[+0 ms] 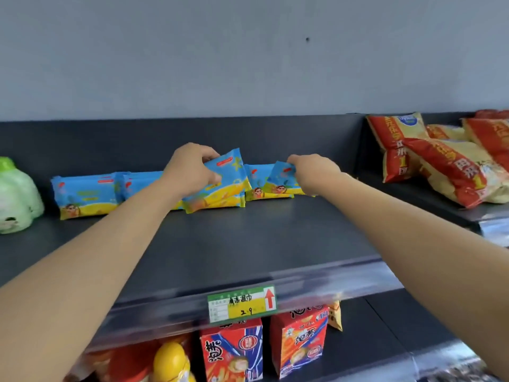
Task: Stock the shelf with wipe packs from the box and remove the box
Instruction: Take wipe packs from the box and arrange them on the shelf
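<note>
Two wipe packs, one per gripping hand, left hand (192, 172), right hand (314, 172), green bottle (16, 197) leftward, red bags (440, 166) rightward.

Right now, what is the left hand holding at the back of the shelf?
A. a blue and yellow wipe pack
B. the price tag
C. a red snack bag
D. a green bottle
A: the left hand has its grip on a blue and yellow wipe pack, tilted up against the row on the shelf.
</note>
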`<action>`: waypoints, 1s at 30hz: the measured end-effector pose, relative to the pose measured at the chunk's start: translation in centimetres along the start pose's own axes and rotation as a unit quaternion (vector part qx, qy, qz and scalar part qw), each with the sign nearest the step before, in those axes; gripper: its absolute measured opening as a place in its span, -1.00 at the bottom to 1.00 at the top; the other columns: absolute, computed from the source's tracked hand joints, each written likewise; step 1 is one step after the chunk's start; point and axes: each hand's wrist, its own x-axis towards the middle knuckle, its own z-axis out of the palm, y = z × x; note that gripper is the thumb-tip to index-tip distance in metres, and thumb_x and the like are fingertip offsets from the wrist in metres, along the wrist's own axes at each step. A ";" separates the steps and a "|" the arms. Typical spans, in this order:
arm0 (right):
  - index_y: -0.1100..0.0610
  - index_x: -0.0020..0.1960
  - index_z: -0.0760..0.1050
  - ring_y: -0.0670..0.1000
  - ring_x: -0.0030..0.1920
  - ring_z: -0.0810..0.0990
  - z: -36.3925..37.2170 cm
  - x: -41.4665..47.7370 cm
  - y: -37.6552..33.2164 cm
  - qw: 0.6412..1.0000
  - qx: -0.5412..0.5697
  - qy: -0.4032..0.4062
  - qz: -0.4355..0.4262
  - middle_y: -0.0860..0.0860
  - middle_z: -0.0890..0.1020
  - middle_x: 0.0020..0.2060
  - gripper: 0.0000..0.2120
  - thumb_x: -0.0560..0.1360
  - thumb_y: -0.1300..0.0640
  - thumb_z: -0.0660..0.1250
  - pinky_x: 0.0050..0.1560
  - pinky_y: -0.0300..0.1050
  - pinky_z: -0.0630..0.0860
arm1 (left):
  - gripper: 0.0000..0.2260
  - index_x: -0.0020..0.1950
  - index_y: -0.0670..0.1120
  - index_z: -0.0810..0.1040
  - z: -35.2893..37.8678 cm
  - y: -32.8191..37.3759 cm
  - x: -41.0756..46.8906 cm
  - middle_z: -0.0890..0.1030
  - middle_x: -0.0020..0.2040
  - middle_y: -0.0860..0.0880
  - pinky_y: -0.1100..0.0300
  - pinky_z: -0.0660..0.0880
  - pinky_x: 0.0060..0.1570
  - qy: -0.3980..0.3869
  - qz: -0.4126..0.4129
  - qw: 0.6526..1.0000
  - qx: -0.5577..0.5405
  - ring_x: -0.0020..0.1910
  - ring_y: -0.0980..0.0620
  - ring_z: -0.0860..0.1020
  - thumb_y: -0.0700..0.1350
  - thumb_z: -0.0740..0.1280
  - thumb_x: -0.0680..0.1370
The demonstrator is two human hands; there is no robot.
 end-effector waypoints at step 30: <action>0.26 0.22 0.24 0.12 -0.26 0.45 3.3 8.3 -3.2 0.991 0.113 -0.035 -0.054 0.16 0.50 -0.19 -0.71 0.51 0.32 0.12 -0.31 -0.04 0.36 | -0.71 0.13 -0.04 0.54 2.3 -3.5 4.8 0.57 0.10 -0.02 0.24 0.46 -0.28 -0.059 -0.003 0.997 0.044 -0.07 0.02 0.55 -0.21 0.44 0.44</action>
